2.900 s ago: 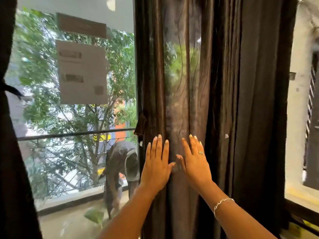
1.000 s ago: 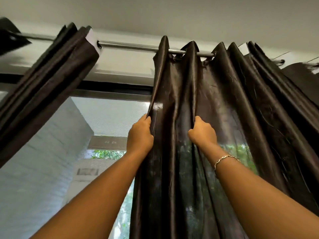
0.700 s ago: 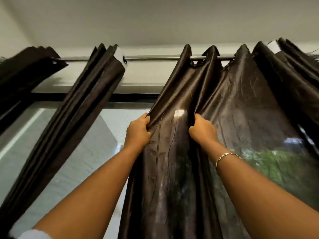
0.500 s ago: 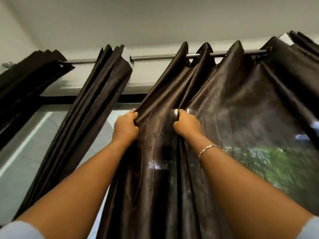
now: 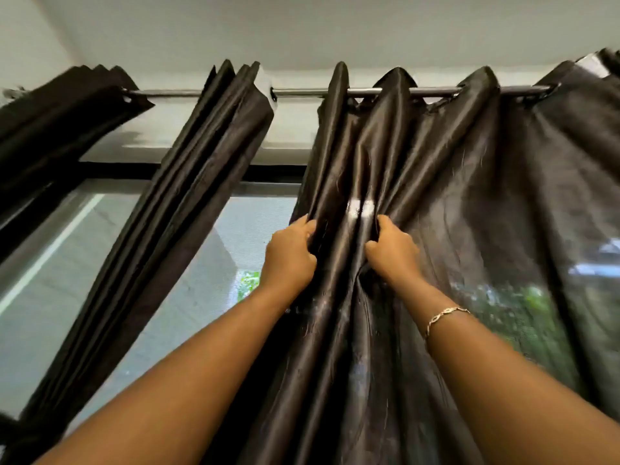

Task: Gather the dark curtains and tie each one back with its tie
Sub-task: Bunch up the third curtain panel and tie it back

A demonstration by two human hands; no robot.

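Looking up here: plain white ceiling [image 5: 302,28], white wall strip [image 5: 295,129] under it, metal rod [image 5: 302,92] running across. A black frame [image 5: 117,170] tops a big window [image 5: 60,273]. Daylight outside, with a grey building wall [image 5: 255,223] and some green leaves [image 5: 250,281].

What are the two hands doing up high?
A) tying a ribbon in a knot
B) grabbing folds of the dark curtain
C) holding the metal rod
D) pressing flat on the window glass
B: the left hand and the right hand each have fingers curled round a fold of the dark curtain, well below the rod.
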